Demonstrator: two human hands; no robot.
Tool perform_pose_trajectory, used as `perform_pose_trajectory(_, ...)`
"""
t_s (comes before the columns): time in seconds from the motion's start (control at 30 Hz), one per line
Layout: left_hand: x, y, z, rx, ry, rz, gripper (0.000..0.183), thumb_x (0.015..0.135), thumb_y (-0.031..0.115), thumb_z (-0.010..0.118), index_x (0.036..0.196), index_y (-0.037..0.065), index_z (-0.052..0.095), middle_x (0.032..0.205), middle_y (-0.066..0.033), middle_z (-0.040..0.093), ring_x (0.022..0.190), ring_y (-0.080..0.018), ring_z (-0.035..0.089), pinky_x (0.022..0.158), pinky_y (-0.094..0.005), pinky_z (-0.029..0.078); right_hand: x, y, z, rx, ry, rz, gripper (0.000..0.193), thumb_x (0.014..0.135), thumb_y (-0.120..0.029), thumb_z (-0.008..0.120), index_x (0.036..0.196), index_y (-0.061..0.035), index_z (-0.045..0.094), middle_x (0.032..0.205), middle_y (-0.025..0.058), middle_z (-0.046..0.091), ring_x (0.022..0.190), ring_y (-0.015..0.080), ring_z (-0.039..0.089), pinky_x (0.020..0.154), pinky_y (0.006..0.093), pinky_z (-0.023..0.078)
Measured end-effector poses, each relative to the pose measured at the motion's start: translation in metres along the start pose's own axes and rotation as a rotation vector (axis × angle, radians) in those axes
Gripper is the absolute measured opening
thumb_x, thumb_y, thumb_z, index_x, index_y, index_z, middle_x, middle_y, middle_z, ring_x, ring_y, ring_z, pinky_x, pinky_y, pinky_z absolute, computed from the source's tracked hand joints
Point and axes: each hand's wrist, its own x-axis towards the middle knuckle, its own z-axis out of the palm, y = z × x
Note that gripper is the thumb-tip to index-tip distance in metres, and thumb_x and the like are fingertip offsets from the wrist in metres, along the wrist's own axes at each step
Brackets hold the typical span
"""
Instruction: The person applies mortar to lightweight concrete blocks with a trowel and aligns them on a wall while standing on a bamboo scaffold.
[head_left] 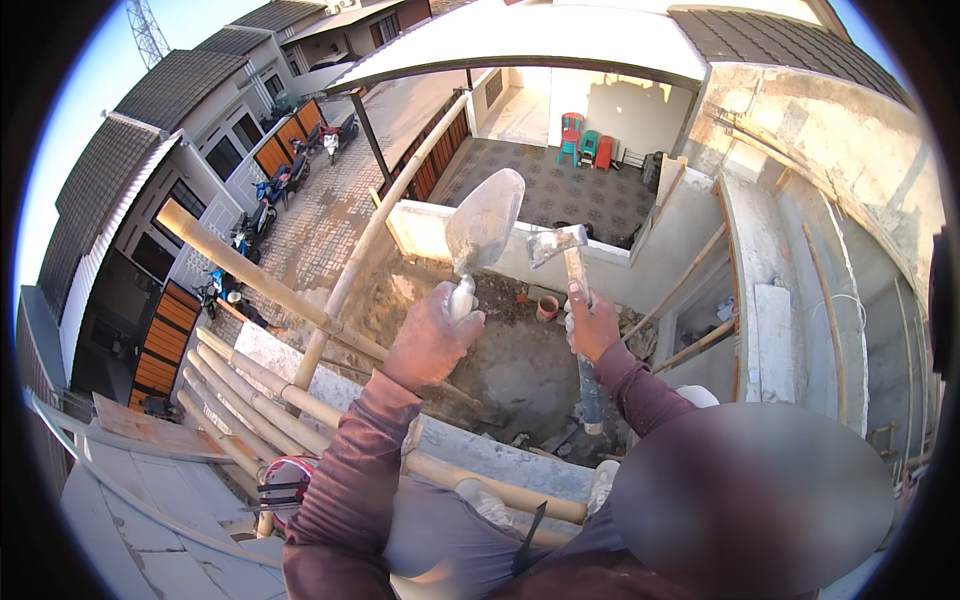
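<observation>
My left hand (432, 338) is closed around the handle of a mortar-caked trowel (485, 222), its blade pointing up and away from me. My right hand (592, 325) grips a hammer by the upper part of its handle (590, 395). The cement-smeared hammer head (555, 243) sits just right of the trowel blade, close to it or touching its edge. Both forearms wear dark maroon sleeves and rise from the lower edge. The tools are held out over a drop to the ground far below.
Bamboo scaffold poles (262, 400) lie bundled at my lower left, and one long pole (250, 272) slants across. Below are a dirt yard with a small red pot (547, 307), a tiled porch with plastic chairs (585, 140), and parked motorbikes (268, 192). A raw concrete wall (790, 280) rises on the right.
</observation>
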Motion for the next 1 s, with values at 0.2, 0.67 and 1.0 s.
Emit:
perform_pose_trajectory(0.2,0.003,0.002,-0.004,-0.143,-0.212,-0.260,0.030,0.085,0.022,0.065,0.100,-0.002,0.055,0.065,-0.0023,0.055,0.052,-0.0090,0.054,0.044,-0.0254,0.044,-0.006,-0.038,0.004,0.063,0.030,-0.299,0.046,0.096,-0.046,0.049,0.096,-0.0006,0.059,0.060,0.0000,0.049,0.048,0.0077,0.049,0.045,0.0238,0.042)
perform_pose_trajectory(0.67,0.000,-0.008,-0.001,-0.277,-0.311,-0.311,0.027,0.086,0.020,0.064,0.102,0.000,0.055,0.069,-0.0002,0.054,0.053,-0.0069,0.052,0.046,-0.0227,0.044,-0.004,-0.029,0.036,-0.176,-0.001,-0.467,0.054,0.096,-0.051,0.045,0.082,-0.0006,0.059,0.059,0.0090,0.052,0.056,0.0180,0.047,0.061,0.0347,0.041)
perform_pose_trajectory(1.0,0.002,-0.006,0.002,-0.280,-0.290,-0.259,0.021,0.087,0.018,0.063,0.095,0.002,0.053,0.066,0.0004,0.052,0.052,-0.0071,0.051,0.045,-0.0228,0.043,-0.002,-0.027,0.037,-0.286,-0.012,-0.501,0.050,0.096,-0.045,0.049,0.086,0.0026,0.060,0.061,0.0154,0.053,0.058,0.0254,0.052,0.060,0.0376,0.044)
